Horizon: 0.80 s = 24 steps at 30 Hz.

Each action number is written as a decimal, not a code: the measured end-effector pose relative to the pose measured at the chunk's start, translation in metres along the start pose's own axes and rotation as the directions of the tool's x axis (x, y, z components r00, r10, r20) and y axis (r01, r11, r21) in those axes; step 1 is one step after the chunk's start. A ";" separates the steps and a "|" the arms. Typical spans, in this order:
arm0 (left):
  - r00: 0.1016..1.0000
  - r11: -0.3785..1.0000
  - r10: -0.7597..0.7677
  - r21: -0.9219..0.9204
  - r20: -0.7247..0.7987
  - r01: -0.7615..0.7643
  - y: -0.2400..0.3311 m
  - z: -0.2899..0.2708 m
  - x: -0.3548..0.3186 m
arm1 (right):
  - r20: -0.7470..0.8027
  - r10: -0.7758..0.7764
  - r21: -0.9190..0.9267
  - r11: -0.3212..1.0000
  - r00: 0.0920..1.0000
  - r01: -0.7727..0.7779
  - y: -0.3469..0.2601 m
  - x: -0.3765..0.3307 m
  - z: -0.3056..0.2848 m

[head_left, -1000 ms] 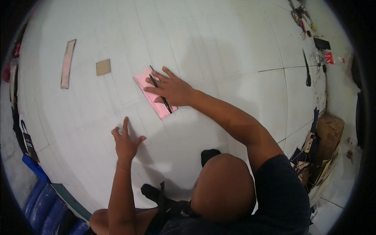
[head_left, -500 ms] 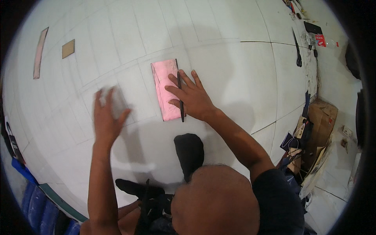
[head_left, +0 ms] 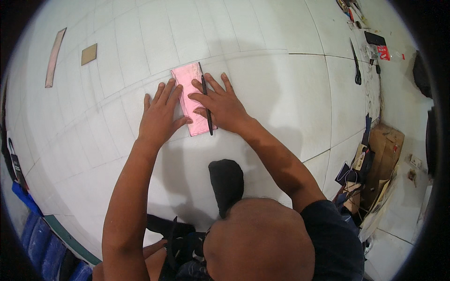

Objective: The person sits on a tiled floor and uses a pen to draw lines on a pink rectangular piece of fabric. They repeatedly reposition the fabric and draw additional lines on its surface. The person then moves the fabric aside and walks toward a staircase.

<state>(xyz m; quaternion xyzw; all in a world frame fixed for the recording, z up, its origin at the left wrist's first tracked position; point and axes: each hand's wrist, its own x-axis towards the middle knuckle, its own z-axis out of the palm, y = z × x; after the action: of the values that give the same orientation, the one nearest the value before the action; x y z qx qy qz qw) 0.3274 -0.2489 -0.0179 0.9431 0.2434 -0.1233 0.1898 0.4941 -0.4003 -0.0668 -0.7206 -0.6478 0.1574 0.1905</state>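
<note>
A pink rectangular template (head_left: 190, 71) lies flat on a white sheet (head_left: 262, 93) marked with thin dark lines. My left hand (head_left: 161, 112) is open, palm down, its fingers and thumb along the template's left edge. My right hand (head_left: 225, 104) lies over the template's right side with fingers spread, holding a slim black pen (head_left: 210, 122) threaded between them. The right fingertips press on the pink surface and partly hide it. Ruled rectangles run in rows up and to the left of the template.
A long narrow pink strip (head_left: 56, 57) and a small tan square (head_left: 89, 55) lie at far left. Scissors (head_left: 357, 70) rest at the right, near a plastic bottle (head_left: 382, 52). A cardboard box (head_left: 386, 147) and clutter line the right side. My dark-socked foot (head_left: 226, 182) is close below.
My left hand has come in from the left and settled against the template's left edge. The template, right hand and pen have shifted slightly up and left.
</note>
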 end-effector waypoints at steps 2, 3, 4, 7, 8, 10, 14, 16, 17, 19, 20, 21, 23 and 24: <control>0.999 1.000 -0.025 0.000 0.044 0.025 0.001 -0.002 0.001 | 0.001 0.008 0.017 1.000 1.000 -0.008 0.000 0.000 0.000; 0.999 1.000 -0.026 -0.001 0.043 0.026 0.001 -0.002 0.001 | -0.004 0.011 0.025 1.000 1.000 -0.011 -0.001 0.001 0.001; 0.999 1.000 -0.027 -0.003 0.041 0.027 0.001 -0.002 0.000 | -0.009 0.015 0.032 0.999 1.000 -0.014 -0.001 0.002 0.002; 0.999 1.000 -0.021 -0.002 0.034 0.021 0.001 -0.003 0.001 | -0.005 0.034 0.032 0.999 0.999 -0.034 -0.002 0.002 0.001; 0.999 1.000 -0.018 -0.001 0.031 0.018 0.001 -0.003 0.001 | -0.005 0.037 0.028 0.999 0.999 -0.037 -0.002 0.002 0.002; 0.999 1.000 -0.021 -0.003 0.026 0.021 0.002 -0.002 0.002 | -0.005 0.043 0.021 0.999 0.999 -0.043 -0.001 0.001 0.003; 1.000 1.000 -0.016 -0.001 0.017 0.016 -0.002 0.002 0.002 | 0.016 0.058 0.023 0.998 0.998 -0.058 -0.004 0.004 0.000; 0.999 1.000 -0.025 0.011 0.026 0.025 -0.001 0.002 0.001 | 0.008 0.054 0.018 0.998 0.999 -0.054 -0.004 0.003 0.001; 0.999 0.999 -0.029 0.017 0.029 0.029 0.000 0.001 0.001 | 0.003 0.054 0.017 0.998 0.999 -0.054 -0.003 0.003 0.002; 0.998 0.998 -0.044 0.038 0.037 0.043 0.003 0.001 0.002 | -0.008 0.053 0.013 0.999 0.999 -0.053 -0.002 0.002 0.005; 0.998 0.998 -0.053 0.048 0.042 0.051 0.004 0.001 0.002 | -0.006 0.050 0.014 0.999 0.999 -0.050 -0.002 0.003 0.005; 0.998 0.998 -0.048 0.031 0.037 0.047 0.003 0.001 0.002 | -0.004 0.047 0.014 0.999 0.999 -0.047 -0.003 0.003 0.003; 0.999 0.999 -0.037 -0.002 0.028 0.037 0.001 -0.001 0.002 | -0.003 0.046 0.014 0.999 0.999 -0.046 -0.003 0.003 0.003; 0.999 0.999 -0.037 -0.003 0.028 0.038 0.001 -0.002 0.002 | -0.004 0.047 0.012 0.999 0.999 -0.047 -0.003 0.004 0.004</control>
<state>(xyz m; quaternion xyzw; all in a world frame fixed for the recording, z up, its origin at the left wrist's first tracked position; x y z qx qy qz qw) 0.3299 -0.2482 -0.0168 0.9362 0.2586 -0.1397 0.1926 0.4905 -0.3962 -0.0687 -0.7348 -0.6293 0.1641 0.1927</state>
